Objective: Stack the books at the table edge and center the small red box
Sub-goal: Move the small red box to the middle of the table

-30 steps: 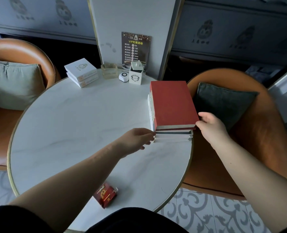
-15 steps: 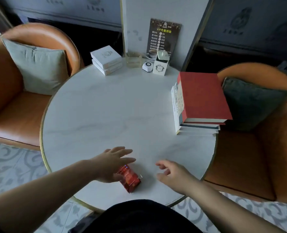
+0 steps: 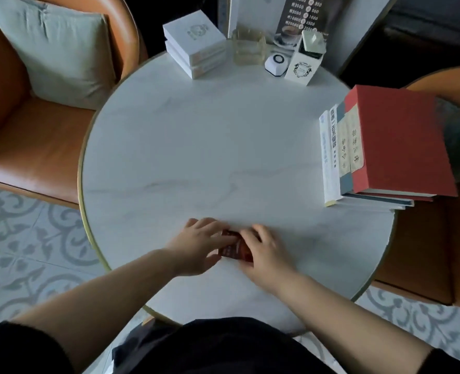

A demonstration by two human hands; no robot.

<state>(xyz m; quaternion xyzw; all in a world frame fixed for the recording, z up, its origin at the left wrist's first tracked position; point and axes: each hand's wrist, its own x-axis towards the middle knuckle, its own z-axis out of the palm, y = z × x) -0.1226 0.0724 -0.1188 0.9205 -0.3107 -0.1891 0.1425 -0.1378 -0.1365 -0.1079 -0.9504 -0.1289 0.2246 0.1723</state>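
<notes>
Café: price menu card (image 3: 301,17), call button (image 3: 276,64), armchairs (image 3: 34,130).

Table (image 3: 185,147): white top, faint grey marble veining, gold rim.
Small box (image 3: 234,248): dark red, pale markings, blurred.
Book stack (image 3: 385,152): top cover red; spines red with cream label, grey-blue, white.
Armchairs (image 3: 34,147): orange-brown.
Cushion (image 3: 58,47): pale grey-green.
Floor (image 3: 21,252): pale tiles, grey scroll pattern.
Flat boxes (image 3: 193,41): white.
Sleeves (image 3: 21,344): black.
</notes>
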